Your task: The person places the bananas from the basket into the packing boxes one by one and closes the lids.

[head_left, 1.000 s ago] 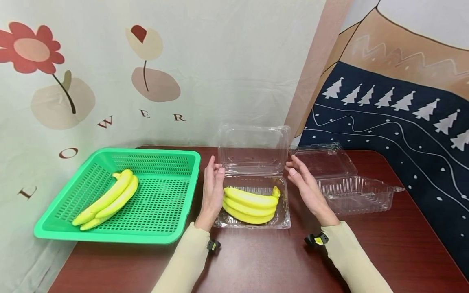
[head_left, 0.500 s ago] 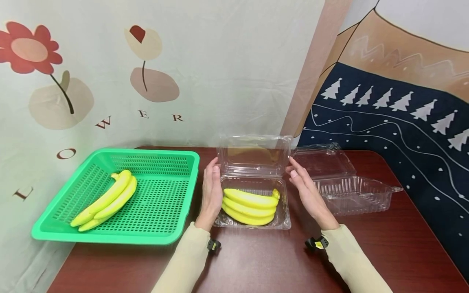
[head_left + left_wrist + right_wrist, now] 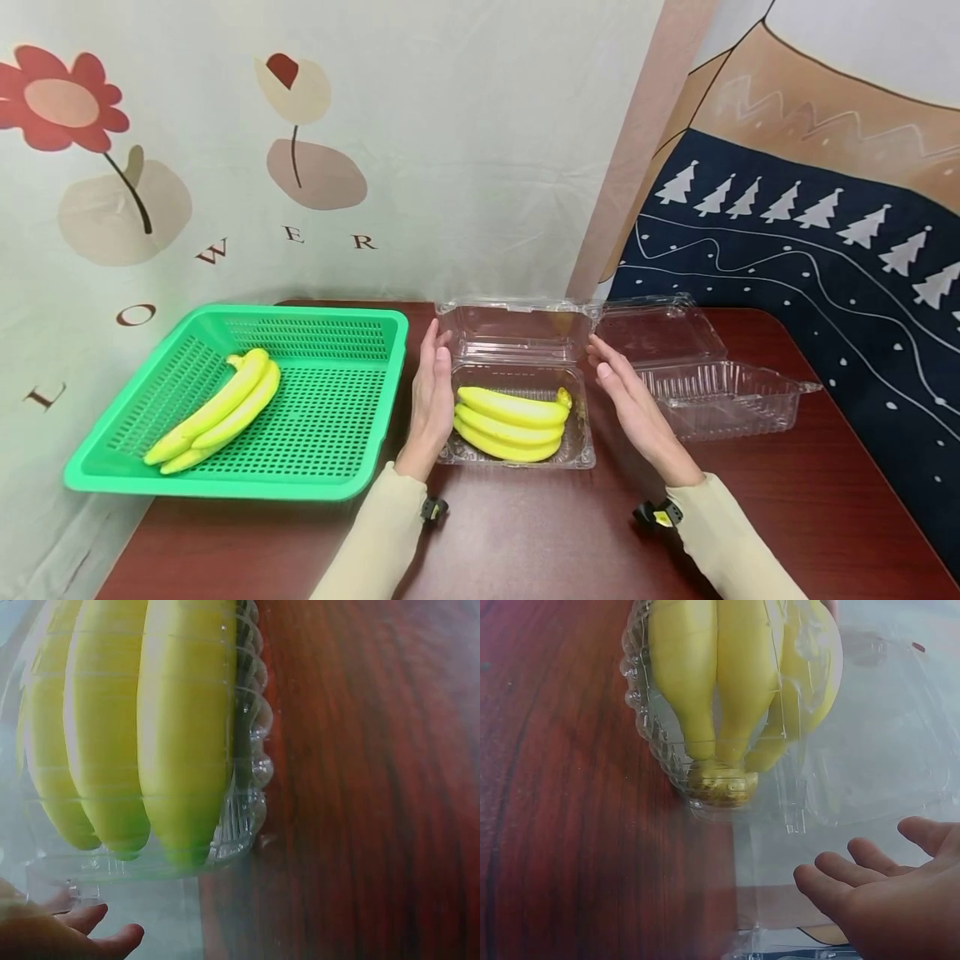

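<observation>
A clear plastic clamshell box (image 3: 581, 457) stands on the table in the head view, its hinged lid (image 3: 517, 329) raised at the back and tilted. Inside lies a bunch of three bananas (image 3: 513, 427), stem to the right. My left hand (image 3: 431, 392) is at the box's left side, fingers pointing away from me and fingertips right at the lid's edge. On the other side my right hand (image 3: 637, 408) mirrors it, palm inward, with its fingers straight beside the lid's right corner. In the right wrist view the stem (image 3: 724, 784) shows through the clear wall.
A green perforated basket (image 3: 352, 486) on the left holds two more bananas (image 3: 217, 412). Right of my right hand stands another clear clamshell box (image 3: 738, 408), its lid (image 3: 660, 329) open toward the back. A printed cloth (image 3: 465, 167) hangs behind the table (image 3: 517, 542).
The lid has tilted, its top edge dropping lower and looking wider in the head view. Both hands stay beside the box with only slight shifts. The bananas keep their places.
</observation>
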`<move>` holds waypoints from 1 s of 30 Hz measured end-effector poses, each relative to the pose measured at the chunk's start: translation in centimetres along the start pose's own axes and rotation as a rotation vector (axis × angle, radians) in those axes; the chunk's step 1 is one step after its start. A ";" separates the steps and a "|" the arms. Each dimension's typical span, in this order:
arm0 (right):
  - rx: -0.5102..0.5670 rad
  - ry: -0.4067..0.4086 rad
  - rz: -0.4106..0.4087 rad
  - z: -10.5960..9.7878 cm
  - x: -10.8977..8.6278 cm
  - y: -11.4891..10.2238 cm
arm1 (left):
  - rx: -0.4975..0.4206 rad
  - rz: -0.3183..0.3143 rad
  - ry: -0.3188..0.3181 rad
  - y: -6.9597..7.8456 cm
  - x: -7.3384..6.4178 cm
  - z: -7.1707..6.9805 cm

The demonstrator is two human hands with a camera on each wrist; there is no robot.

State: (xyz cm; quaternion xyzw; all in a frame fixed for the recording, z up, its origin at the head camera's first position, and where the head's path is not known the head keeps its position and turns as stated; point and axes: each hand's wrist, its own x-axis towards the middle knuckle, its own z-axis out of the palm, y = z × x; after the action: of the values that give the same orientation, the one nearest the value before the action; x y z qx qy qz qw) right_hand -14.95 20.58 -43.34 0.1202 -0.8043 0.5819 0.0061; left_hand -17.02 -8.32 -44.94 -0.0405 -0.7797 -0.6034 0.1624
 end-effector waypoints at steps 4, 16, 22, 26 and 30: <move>-0.021 -0.018 0.013 -0.1 -0.5 -0.1 | 0.004 0.001 -0.030 0.2 -0.6 -0.4; 0.009 -0.064 0.007 -0.2 -1.7 -0.1 | -0.004 -0.065 -0.098 1.2 -1.7 -1.5; 0.024 -0.084 0.031 -0.2 -2.6 -0.1 | 0.013 -0.068 -0.123 1.6 -2.3 -1.9; 0.005 -0.094 0.043 -0.2 -3.2 -0.2 | 0.008 -0.076 -0.136 1.7 -2.7 -2.1; -0.004 -0.105 0.045 -0.2 -3.6 -0.2 | -0.006 -0.092 -0.148 1.7 -3.1 -2.4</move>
State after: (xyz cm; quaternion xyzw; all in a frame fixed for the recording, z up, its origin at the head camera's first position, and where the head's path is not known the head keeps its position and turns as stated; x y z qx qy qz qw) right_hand -11.48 21.37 -43.64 0.1327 -0.8072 0.5731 -0.0489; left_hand -13.16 -9.74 -43.79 -0.0493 -0.7888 -0.6078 0.0763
